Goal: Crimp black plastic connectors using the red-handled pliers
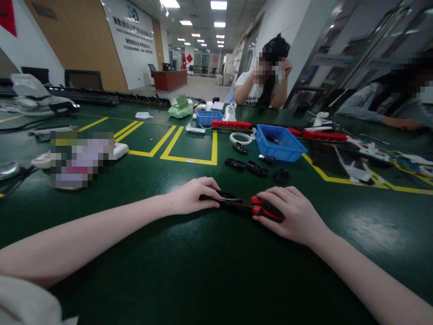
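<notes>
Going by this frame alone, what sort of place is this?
Probably an office with a shared assembly workspace: a long green table marked off with yellow tape, blue bins among loose parts, and a reddish reception-style desk beyond.

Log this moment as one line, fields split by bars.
left hand: pinching dark piece | right hand: holding red-handled pliers, tips near dark piece | beyond pliers: black bundles, blue bin

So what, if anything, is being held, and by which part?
Right hand holds pliers by the red-and-black handles. Left hand pinches a small dark piece near the pliers' tips; which part is gripped can't be told.
</notes>
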Demonstrator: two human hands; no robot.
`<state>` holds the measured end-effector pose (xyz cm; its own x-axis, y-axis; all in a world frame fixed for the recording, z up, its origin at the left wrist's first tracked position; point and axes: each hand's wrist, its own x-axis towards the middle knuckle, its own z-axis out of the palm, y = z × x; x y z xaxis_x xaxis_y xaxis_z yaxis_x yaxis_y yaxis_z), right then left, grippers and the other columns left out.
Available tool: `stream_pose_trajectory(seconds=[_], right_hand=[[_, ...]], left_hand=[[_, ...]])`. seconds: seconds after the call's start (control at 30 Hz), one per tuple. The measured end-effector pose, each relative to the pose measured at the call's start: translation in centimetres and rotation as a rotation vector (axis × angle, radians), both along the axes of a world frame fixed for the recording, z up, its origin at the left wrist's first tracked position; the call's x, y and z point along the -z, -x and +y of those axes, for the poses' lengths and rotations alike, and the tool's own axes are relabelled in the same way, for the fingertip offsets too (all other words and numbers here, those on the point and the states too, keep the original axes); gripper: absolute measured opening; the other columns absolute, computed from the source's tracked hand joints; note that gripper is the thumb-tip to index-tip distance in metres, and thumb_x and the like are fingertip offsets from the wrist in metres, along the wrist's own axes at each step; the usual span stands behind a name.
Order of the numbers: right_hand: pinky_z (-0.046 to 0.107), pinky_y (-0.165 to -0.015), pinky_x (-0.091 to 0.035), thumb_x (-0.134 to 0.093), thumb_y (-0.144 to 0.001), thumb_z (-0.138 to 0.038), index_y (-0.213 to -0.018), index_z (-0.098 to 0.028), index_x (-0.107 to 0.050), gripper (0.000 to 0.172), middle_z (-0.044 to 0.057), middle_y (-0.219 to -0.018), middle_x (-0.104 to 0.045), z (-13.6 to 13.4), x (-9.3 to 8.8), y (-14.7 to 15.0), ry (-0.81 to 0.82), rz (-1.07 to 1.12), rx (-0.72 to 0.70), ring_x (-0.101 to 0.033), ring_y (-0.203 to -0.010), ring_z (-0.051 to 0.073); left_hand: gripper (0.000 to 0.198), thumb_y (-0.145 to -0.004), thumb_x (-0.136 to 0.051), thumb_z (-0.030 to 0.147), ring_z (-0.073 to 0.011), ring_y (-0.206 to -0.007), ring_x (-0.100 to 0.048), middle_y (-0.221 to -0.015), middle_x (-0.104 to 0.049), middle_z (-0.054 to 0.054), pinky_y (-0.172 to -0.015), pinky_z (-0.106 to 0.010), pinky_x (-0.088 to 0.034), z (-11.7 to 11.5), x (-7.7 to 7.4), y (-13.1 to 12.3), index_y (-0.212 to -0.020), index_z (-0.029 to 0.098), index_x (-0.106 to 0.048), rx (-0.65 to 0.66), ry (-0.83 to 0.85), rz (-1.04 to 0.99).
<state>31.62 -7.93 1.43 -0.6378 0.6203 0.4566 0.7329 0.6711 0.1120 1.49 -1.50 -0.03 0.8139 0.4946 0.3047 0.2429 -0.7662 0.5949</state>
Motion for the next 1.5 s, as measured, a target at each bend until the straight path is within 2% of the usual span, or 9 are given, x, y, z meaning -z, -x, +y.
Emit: stream_pose_trajectory(seconds=[0.2,0.97,1.23,1.5], right_hand=[[0.036,-0.073,-0.049,-0.063,-0.085,-0.044,-0.108,-0.016,-0.063,0.037,0.014,-0.11,-0.064,-0.1,-0.1,-0.2,-0.018,-0.013,0.011,-0.062,-0.086,0.022],[0.037,-0.076,-0.048,-0.065,-0.086,-0.043,-0.112,-0.015,-0.06,0.039,0.011,-0.103,-0.069,0.1,0.2,-0.7,-0.031,0.004,-0.032,-0.064,-0.086,0.022],[0.037,-0.075,-0.049,-0.065,-0.086,-0.043,-0.108,-0.016,-0.062,0.035,0.01,-0.1,-0.07,-0.2,0.0,0.0,0.067,0.042,-0.013,-0.064,-0.084,0.021],[0.035,-0.069,-0.051,-0.063,-0.085,-0.046,-0.106,-0.021,-0.063,0.032,0.007,-0.097,-0.071,-0.5,-0.1,0.4,0.242,0.106,0.09,-0.065,-0.08,0.02]], left_hand=[[0.019,-0.09,-0.066,0.02,-0.0205,-0.104,-0.061,-0.113,-0.063,-0.009,-0.092,-0.038,-0.052,-0.2,-0.2,0.0,-0.108,0.017,-0.072,0.002,0.003,0.002],[0.02,-0.09,-0.065,0.019,-0.0199,-0.103,-0.061,-0.113,-0.062,-0.009,-0.09,-0.036,-0.052,-0.4,-0.3,0.0,-0.109,0.017,-0.071,-0.006,-0.01,0.007],[0.02,-0.089,-0.065,0.018,-0.0203,-0.104,-0.061,-0.113,-0.062,-0.009,-0.092,-0.037,-0.052,-0.2,-0.2,0.1,-0.109,0.017,-0.071,0.009,-0.005,0.006],[0.02,-0.089,-0.067,0.018,-0.0197,-0.104,-0.062,-0.114,-0.062,-0.009,-0.092,-0.038,-0.053,0.1,0.0,0.1,-0.108,0.016,-0.072,0.005,0.016,-0.015]])
